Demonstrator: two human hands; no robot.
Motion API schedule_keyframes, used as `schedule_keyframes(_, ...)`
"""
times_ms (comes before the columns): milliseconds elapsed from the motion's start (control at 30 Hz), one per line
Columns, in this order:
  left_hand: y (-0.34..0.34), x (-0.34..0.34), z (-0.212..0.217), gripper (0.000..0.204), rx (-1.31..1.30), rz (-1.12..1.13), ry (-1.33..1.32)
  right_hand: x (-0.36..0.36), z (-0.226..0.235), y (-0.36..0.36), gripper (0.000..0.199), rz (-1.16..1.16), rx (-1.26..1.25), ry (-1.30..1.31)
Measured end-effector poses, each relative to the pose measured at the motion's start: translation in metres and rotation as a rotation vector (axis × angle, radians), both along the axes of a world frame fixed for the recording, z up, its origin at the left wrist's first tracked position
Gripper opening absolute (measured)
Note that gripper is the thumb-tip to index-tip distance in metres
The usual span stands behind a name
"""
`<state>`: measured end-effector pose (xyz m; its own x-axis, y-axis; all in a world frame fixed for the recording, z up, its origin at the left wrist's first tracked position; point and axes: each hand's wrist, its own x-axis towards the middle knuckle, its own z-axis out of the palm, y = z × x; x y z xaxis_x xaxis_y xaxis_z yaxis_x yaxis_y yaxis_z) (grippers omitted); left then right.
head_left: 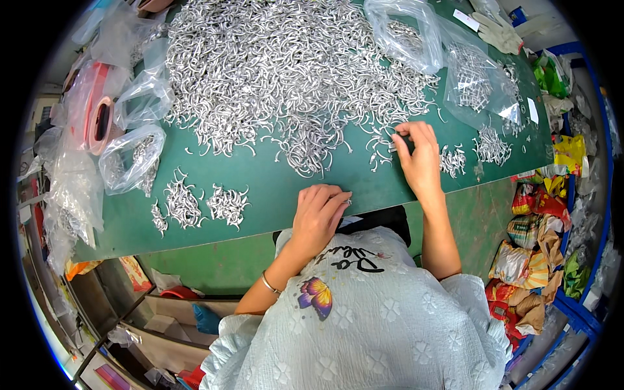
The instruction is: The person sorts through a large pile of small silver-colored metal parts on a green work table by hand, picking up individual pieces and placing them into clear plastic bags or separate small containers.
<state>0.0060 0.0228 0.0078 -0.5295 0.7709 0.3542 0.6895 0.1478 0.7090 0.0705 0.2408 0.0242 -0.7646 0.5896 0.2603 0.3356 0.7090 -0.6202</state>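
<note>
A large heap of small, curved silvery metal pieces [279, 71] covers the far middle of the green table [266, 182]. Near the front edge, my left hand [318, 211] is closed with its fingers bent together; a bit of grey metal shows at its fingertips, mostly hidden. To the right, my right hand [421, 156] has thumb and forefinger closing around a small metal piece [392, 138] beside the heap's loose right edge. Between the hands, a tongue of the heap [309, 146] reaches toward me.
Small piles of metal parts [227, 207] lie front left, others [493, 147] at the right. Clear plastic bags [133, 159] with parts stand left; another bag [471, 78] lies far right, near a glove [497, 32]. Colourful packages [520, 260] fill a blue rack [578, 315] right.
</note>
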Motion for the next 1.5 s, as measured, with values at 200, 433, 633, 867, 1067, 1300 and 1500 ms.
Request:
schedule_keyframes(200, 0.000, 0.000, 0.000, 0.027, -0.005, -0.003, 0.001, -0.009, -0.009, 0.003, 0.015, 0.043, -0.007, -0.164)
schedule_keyframes(433, 0.000, 0.000, 0.000, 0.027, -0.010, 0.003, -0.009, -0.010, 0.012, 0.004, 0.012, 0.198, 0.016, -0.280)
schedule_keyframes(633, -0.001, 0.000, -0.002, 0.027, -0.009, 0.006, -0.004, -0.009, 0.012, -0.002, 0.015, 0.203, 0.017, -0.273)
schedule_keyframes(867, 0.000, 0.000, 0.000, 0.026, 0.003, 0.010, -0.005, -0.006, 0.007, 0.001, 0.012, 0.224, 0.100, -0.233)
schedule_keyframes(1067, -0.002, 0.000, 0.000, 0.025, -0.020, -0.004, -0.009, -0.005, 0.016, 0.007, 0.010, 0.151, 0.000, -0.153)
schedule_keyframes(1300, -0.001, 0.000, -0.001, 0.025, -0.017, -0.009, -0.007, -0.007, 0.008, 0.000, 0.013, 0.159, 0.177, -0.173)
schedule_keyframes(1500, -0.001, 0.000, -0.001, 0.026, 0.006, 0.005, 0.003, -0.010, 0.003, 0.012, 0.011, 0.261, 0.220, -0.259)
